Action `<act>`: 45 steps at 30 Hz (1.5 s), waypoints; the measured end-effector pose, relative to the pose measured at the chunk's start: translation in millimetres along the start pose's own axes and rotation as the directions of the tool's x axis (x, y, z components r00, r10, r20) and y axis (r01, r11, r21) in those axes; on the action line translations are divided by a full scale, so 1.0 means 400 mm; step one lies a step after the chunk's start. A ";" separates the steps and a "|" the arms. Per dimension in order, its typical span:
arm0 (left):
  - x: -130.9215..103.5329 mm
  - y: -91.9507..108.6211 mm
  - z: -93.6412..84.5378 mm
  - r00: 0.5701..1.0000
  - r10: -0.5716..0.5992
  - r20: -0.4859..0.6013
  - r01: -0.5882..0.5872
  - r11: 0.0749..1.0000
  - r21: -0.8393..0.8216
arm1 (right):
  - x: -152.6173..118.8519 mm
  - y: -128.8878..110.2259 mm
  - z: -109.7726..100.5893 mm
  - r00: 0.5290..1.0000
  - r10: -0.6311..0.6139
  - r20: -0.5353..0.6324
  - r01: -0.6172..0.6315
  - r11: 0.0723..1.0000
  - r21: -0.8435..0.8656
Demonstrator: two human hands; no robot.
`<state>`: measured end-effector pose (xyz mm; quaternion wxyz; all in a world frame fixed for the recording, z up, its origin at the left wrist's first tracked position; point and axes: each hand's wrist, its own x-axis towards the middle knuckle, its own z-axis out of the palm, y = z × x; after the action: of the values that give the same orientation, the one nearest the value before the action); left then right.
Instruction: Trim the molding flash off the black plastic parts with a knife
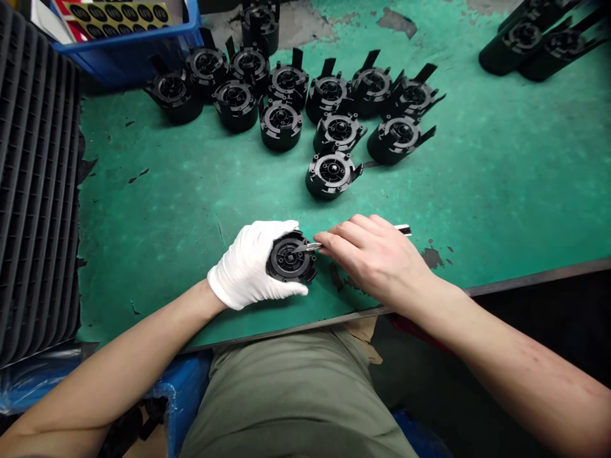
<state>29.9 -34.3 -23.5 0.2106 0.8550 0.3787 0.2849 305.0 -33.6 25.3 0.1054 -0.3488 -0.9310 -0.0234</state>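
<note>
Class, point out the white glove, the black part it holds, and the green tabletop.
White glove [251,267]: head view, on its back.
Black part [289,262]: head view, on its ringed face.
Green tabletop [248,184]: head view, on bare surface.

clustered parts [281,133] on table [191,191] beyond held part [289,261], bin [138,54] at back left, apparently with sticker sheets [121,18] inside

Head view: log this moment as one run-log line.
left hand: gloved, holding black round part | right hand: bare, holding metal tool over part

Bright tabletop [191,172], dim lower right, stretched edges
</note>
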 end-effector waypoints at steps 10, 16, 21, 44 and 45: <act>0.002 0.004 -0.002 1.000 0.011 -0.001 -0.011 1.000 0.003 | 0.015 0.011 0.002 0.997 -0.060 -0.039 0.059 0.998 -0.019; 0.005 0.006 -0.005 1.000 0.000 0.012 0.000 1.000 -0.015 | 0.000 0.007 -0.004 0.997 -0.067 -0.028 0.066 0.997 -0.039; 0.006 0.005 -0.006 1.000 -0.001 0.009 0.002 1.000 -0.024 | -0.009 -0.004 -0.016 0.997 -0.077 -0.022 0.075 0.995 -0.064; 0.005 0.005 -0.004 1.000 0.004 -0.002 -0.004 1.000 -0.025 | -0.034 -0.035 -0.010 0.996 -0.086 -0.014 0.086 0.996 -0.018; 0.005 0.005 -0.005 1.000 0.009 0.000 -0.009 1.000 -0.027 | -0.039 -0.031 -0.009 0.997 -0.072 -0.021 0.072 0.997 0.013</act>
<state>30.8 -33.6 -20.2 0.2210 0.8538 0.3708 0.2911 309.0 -53.3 25.8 0.1162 -0.3141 -0.9419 -0.0243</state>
